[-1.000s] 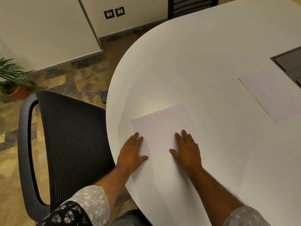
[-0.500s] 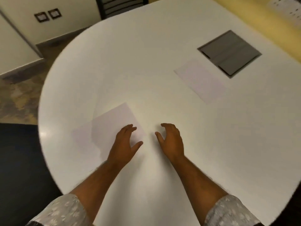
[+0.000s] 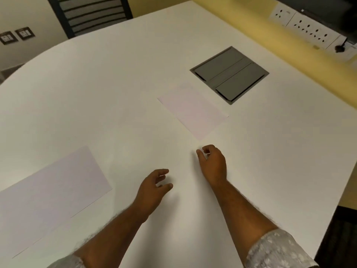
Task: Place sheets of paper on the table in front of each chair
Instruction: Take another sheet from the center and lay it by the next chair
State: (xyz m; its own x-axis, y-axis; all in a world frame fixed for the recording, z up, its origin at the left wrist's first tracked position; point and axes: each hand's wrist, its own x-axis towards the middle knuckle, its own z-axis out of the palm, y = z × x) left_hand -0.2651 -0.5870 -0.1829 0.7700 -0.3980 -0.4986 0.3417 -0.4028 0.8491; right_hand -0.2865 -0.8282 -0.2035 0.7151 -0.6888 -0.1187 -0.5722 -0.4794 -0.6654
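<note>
A pale sheet of paper [image 3: 52, 192] lies flat at the near left of the white table [image 3: 108, 97]. A second sheet of paper [image 3: 193, 111] lies near the table's middle, just in front of a grey hatch. My left hand [image 3: 152, 188] hovers over bare table to the right of the near sheet, fingers loosely curled, holding nothing. My right hand [image 3: 212, 163] is just below the second sheet's near corner, fingers curled and apart, empty and not touching the paper.
A grey square cable hatch [image 3: 229, 74] is set into the tabletop. A black slatted chair back [image 3: 90, 14] stands at the far edge. Wall sockets [image 3: 305, 26] line the yellow wall on the right. The table's right edge drops to dark floor.
Both hands have lifted off the near sheet and shifted right toward the second sheet. The view has swung right, so the near sheet now lies at the left.
</note>
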